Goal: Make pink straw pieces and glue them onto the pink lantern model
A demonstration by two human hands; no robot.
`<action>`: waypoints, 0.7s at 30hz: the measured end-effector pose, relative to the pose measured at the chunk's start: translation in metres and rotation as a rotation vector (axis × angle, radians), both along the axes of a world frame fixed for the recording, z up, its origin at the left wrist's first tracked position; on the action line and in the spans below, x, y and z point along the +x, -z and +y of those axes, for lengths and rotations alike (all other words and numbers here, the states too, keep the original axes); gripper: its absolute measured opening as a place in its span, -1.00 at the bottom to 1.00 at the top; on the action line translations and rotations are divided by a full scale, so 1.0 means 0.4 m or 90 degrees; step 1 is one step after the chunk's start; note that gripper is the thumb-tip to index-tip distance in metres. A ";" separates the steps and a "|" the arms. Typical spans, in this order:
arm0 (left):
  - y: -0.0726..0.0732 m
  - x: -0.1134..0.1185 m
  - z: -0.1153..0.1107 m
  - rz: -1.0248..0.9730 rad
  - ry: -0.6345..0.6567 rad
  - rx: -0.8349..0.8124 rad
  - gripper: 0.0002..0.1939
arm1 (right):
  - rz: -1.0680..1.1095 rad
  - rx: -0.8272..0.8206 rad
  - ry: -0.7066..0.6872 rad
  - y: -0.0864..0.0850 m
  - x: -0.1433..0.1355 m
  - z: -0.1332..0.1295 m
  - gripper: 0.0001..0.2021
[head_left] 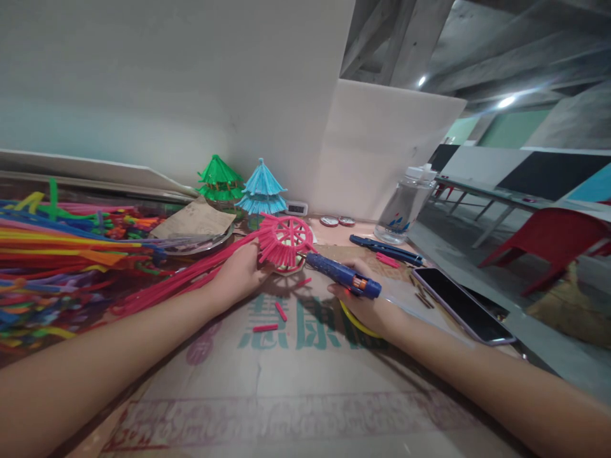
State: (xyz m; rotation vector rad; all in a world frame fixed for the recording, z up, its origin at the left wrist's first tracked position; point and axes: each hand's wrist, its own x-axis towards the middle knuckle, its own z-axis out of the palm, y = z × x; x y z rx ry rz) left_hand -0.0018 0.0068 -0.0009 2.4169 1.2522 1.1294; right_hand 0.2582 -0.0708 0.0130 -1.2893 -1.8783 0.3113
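Note:
My left hand [248,267] is closed on the near left edge of a round pink wheel-like piece [289,238], with short pink strips fanned around its left and lower rim. Long pink strips [191,273] run under and behind that hand. In my right hand [363,305] is a blue glue gun [338,273], its tip at the lower right rim of the pink piece. A clear stick trails behind the gun, and a yellow curved thing [358,321] shows under my right hand. Short pink cut pieces [265,328] lie on the printed cardboard [286,394].
Green [219,178] and blue [261,187] tiered roof models stand at the back. Bundles of coloured strips [71,254] fill the left. A blue utility knife [386,249], a clear bottle [403,207] and a phone [461,305] are on the right.

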 end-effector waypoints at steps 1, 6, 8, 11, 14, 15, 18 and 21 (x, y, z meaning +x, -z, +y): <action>-0.001 0.001 -0.001 0.007 0.002 0.002 -0.59 | -0.001 0.003 0.001 0.001 0.000 0.000 -0.78; -0.004 0.000 -0.001 0.017 0.007 0.012 -0.62 | -0.015 0.012 0.004 0.003 0.002 0.002 -0.79; -0.003 0.000 0.000 0.018 0.001 0.013 -0.62 | -0.017 0.015 0.006 0.004 0.003 0.002 -0.79; -0.002 0.000 0.000 0.020 -0.003 0.019 -0.63 | -0.017 0.009 0.011 0.008 0.004 0.003 -0.79; -0.005 0.001 -0.003 0.029 0.007 0.029 -0.64 | -0.008 0.012 0.025 0.010 0.003 0.004 -0.79; -0.006 0.001 -0.004 0.033 0.010 0.032 -0.64 | -0.006 0.016 0.026 0.011 0.003 0.004 -0.80; -0.009 0.002 -0.007 0.029 0.011 0.033 -0.64 | -0.004 0.022 0.018 0.010 0.002 0.005 -0.81; -0.010 0.002 -0.007 0.017 0.015 0.029 -0.65 | -0.004 0.016 0.019 0.007 0.002 0.004 -0.82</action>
